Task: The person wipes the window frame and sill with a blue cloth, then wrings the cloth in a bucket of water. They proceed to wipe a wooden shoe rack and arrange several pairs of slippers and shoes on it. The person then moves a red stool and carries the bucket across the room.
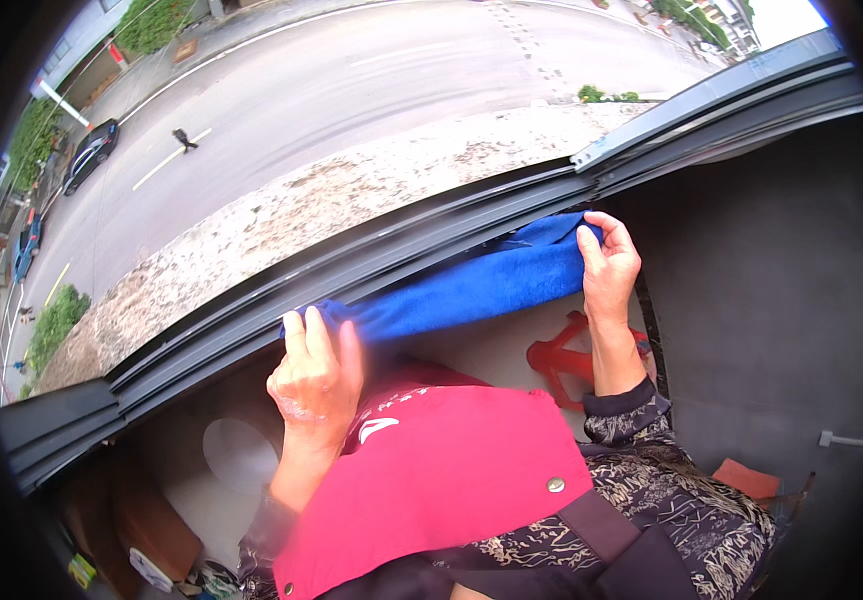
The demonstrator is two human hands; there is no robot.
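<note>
A blue cloth [476,289] is stretched between my two hands along the inner side of a dark metal window track [371,259]. My left hand [319,375] presses one end of the cloth onto the track, its fingers lying over the fabric. My right hand [610,266] pinches the other end between thumb and fingers, just inside the window frame. Part of the cloth's far edge is folded near my right hand. A red apron [439,472] covers my front.
Beyond the open window lies a road [311,90] far below, with a person and cars. A dark wall [761,285] stands at the right. Down on the floor are a red plastic stool [551,356], a round whitish object [240,454] and brown boxes [150,532].
</note>
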